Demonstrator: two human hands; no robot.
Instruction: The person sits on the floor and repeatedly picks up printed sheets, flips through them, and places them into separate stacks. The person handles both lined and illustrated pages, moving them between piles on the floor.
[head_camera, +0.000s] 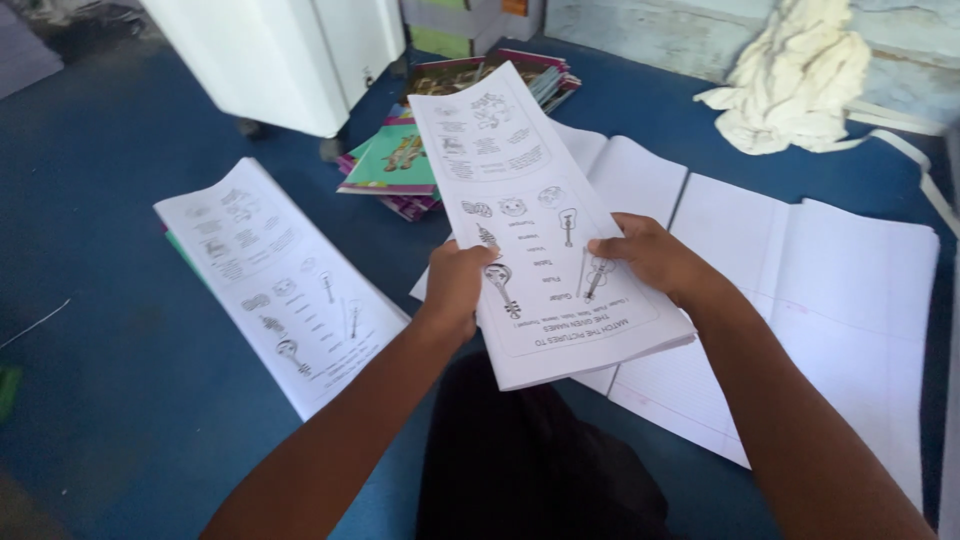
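Observation:
Both of my hands hold a thick stack of long white printed sheets (530, 190) with small drawings of instruments and animals, raised above the blue floor. My left hand (455, 290) grips the stack's left edge near its lower end. My right hand (650, 258) pinches the right side, thumb on top of the top sheet. A second pile of the same printed sheets (275, 275) lies flat on the floor to the left of my left arm.
Large blank ruled white sheets (830, 300) spread over the floor at right. Colourful booklets (400, 165) are stacked behind the held pile. A white cabinet on wheels (280, 60) stands at the back, and a crumpled cream cloth (790, 80) lies at the back right.

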